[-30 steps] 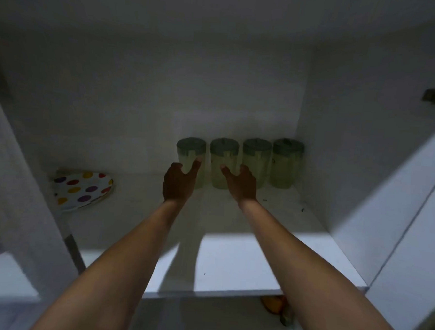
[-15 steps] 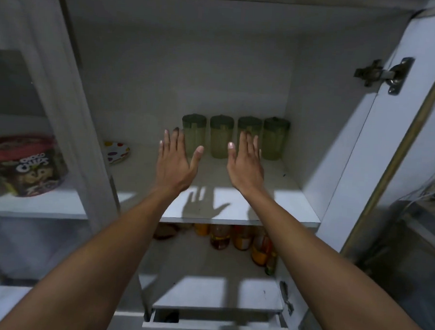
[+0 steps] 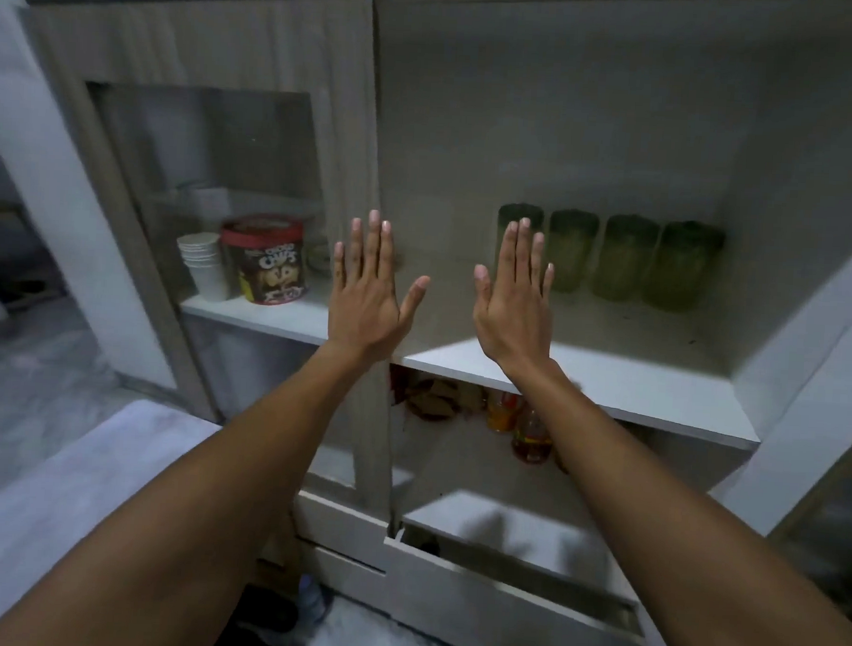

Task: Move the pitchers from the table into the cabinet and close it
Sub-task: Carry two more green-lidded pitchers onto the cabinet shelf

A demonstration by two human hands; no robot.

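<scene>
Several green pitchers (image 3: 625, 256) with dark lids stand in a row at the back of the open cabinet's white shelf (image 3: 608, 381). My left hand (image 3: 366, 290) is raised flat in front of the cabinet's middle post, fingers spread, holding nothing. My right hand (image 3: 517, 293) is raised beside it, palm forward and empty, its fingertips overlapping the leftmost pitcher in view but well in front of it. The cabinet door (image 3: 805, 392) hangs open at the right edge.
Behind the closed left glass door sit a red-lidded cereal tub (image 3: 267, 260) and stacked paper cups (image 3: 205, 266). Bottles (image 3: 531, 434) stand on the lower shelf. A drawer (image 3: 513, 594) below juts out slightly. A white table edge (image 3: 60, 476) lies lower left.
My hands have pulled back out of the cabinet, away from the pitchers, and opened flat. The view has drawn back and swung left, showing the left glass door.
</scene>
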